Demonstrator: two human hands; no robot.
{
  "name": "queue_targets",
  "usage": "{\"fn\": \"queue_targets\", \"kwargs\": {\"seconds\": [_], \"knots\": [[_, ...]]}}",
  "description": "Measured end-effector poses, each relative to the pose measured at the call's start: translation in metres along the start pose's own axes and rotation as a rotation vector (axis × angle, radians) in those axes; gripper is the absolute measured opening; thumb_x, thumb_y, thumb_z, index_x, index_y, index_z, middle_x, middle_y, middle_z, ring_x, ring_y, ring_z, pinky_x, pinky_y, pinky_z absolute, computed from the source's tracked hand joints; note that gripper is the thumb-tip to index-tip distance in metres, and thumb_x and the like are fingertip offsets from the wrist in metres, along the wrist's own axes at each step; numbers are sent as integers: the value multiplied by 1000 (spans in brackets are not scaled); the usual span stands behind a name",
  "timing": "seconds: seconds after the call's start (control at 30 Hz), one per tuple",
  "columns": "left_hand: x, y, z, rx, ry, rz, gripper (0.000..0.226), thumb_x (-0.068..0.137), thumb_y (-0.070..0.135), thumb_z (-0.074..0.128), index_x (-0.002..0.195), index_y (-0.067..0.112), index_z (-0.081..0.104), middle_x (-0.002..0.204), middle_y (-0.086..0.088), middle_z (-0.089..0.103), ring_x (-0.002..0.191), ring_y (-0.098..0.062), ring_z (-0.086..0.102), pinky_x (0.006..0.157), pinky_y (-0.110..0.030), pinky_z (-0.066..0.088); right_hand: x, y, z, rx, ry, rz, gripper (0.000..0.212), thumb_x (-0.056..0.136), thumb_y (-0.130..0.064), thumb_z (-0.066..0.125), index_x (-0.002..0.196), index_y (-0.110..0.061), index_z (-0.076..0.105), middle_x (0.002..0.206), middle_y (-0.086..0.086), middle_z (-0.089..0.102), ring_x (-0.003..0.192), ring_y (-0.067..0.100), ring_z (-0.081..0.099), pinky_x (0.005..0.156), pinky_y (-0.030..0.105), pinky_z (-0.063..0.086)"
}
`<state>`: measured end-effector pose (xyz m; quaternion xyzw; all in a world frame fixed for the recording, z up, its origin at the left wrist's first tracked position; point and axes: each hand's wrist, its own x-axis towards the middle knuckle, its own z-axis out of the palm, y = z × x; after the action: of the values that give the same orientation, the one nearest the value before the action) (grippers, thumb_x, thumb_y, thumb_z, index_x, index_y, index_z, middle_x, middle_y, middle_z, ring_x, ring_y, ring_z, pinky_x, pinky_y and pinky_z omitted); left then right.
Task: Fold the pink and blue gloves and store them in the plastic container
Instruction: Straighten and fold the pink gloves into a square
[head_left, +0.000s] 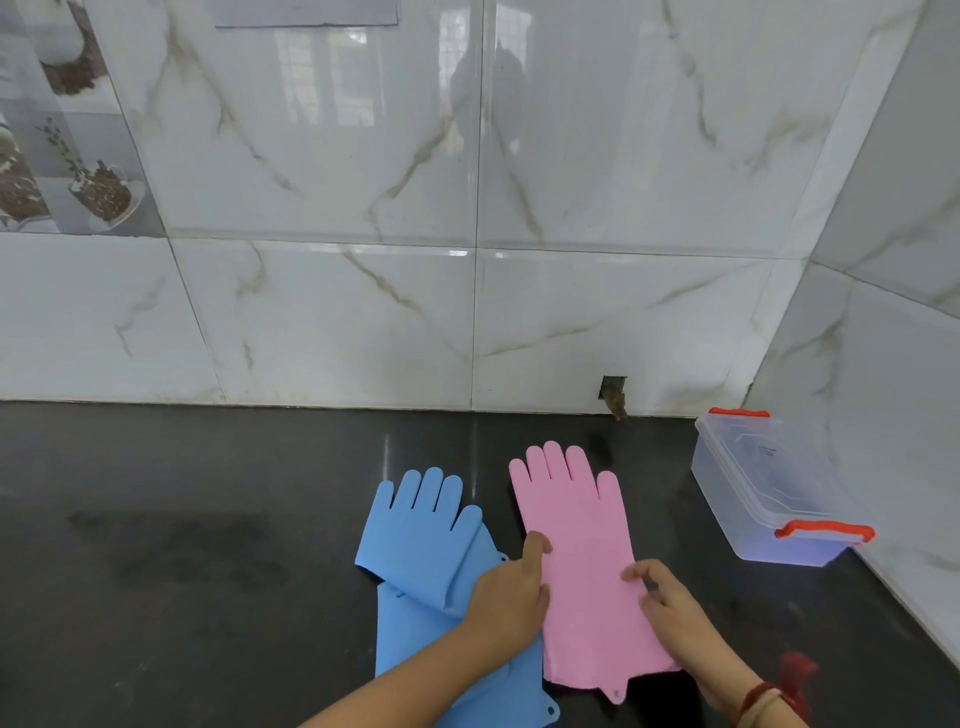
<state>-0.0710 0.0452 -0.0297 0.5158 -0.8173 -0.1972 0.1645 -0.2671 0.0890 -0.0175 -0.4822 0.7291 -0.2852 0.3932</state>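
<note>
A pink glove (576, 525) lies flat on the dark counter, fingers pointing toward the wall. To its left a blue glove (421, 525) lies partly folded over another blue piece (410, 629). My left hand (511, 592) rests on the pink glove's left edge, fingers on the rubber. On its right edge sits my right hand (670, 608), fingertips touching the glove. Neither hand visibly grips it. The clear plastic container (727, 483) with orange latches stands open at the right, with nothing visible inside.
A marble-tiled wall runs along the back of the black counter (208, 493), and a second tiled wall closes the right side behind the container. A small hole (613, 389) shows at the wall's base. A red thread is tied on my right wrist.
</note>
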Motion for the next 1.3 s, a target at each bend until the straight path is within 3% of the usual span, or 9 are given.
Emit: {"fn": "queue_targets", "kwargs": {"seconds": [0.13, 0.23, 0.4, 0.5, 0.67, 0.83, 0.97, 1.13, 1.3], "knots": [[-6, -24, -9, -61, -85, 58, 22, 98, 14, 38, 115, 19, 51, 76, -4, 53, 67, -17, 45, 65, -32, 42, -15, 2, -6, 321, -208, 149, 40, 93, 2, 34, 90, -9, 73, 94, 11, 73, 82, 21, 69, 57, 27, 54], [-8, -31, -15, -141, -182, 69, 33, 97, 6, 35, 112, 19, 62, 94, -10, 66, 73, -10, 49, 61, -12, 40, -19, 8, -14, 329, -299, 108, 38, 92, 8, 40, 99, -10, 73, 93, 3, 76, 83, 13, 73, 61, 24, 57], [-11, -41, -27, -164, -340, 215, 39, 92, 8, 49, 126, 23, 58, 108, -4, 62, 81, -5, 51, 74, -6, 41, -22, 14, -18, -374, -148, -254, 34, 83, -20, 68, 109, -42, 62, 93, -18, 65, 86, 1, 65, 74, 8, 48], [-11, -44, -31, -83, -392, 268, 44, 91, 22, 61, 133, 28, 53, 116, -1, 50, 86, -7, 50, 82, -13, 42, -24, 15, -19, -629, -69, -382, 16, 86, -41, 59, 100, -47, 65, 88, -25, 55, 90, -3, 52, 80, 12, 44], [-10, -44, -34, -37, -418, 280, 49, 84, 49, 63, 126, 26, 57, 117, 4, 44, 85, -11, 53, 77, -20, 45, -15, 12, -11, -111, 76, -230, 42, 89, -42, 54, 64, -8, 49, 80, 5, 56, 67, 9, 53, 67, 25, 45], [-3, -35, -25, -167, -285, 78, 38, 81, 55, 64, 97, 21, 66, 103, 7, 54, 80, -6, 51, 75, -22, 44, 7, 8, -2, 7, 175, 5, 44, 94, -36, 48, 65, -4, 49, 71, 17, 54, 67, 25, 50, 68, 34, 39], [4, -25, -18, -191, -189, -80, 41, 85, 47, 62, 53, 23, 51, 56, 9, 54, 53, -4, 49, 60, -22, 42, 14, 5, 2, -91, 202, 17, 44, 97, -37, 42, 61, -11, 40, 62, 6, 48, 59, 20, 45, 58, 30, 32], [9, -19, -8, -97, -79, -183, 44, 92, 43, 51, 53, 22, 45, 52, 7, 45, 55, -10, 48, 57, -23, 40, 14, 4, 12, -352, 326, -91, 43, 98, -43, 30, 68, -19, 51, 69, -6, 58, 63, 10, 55, 53, 25, 36], [4, -25, -3, 25, -6, -1, 46, 95, 42, 43, 57, 23, 29, 54, 5, 35, 55, -13, 38, 49, -23, 26, 18, 2, 20, -438, 394, -155, 42, 98, -45, 25, 80, -20, 53, 73, -6, 61, 63, 9, 57, 55, 24, 43]]}}
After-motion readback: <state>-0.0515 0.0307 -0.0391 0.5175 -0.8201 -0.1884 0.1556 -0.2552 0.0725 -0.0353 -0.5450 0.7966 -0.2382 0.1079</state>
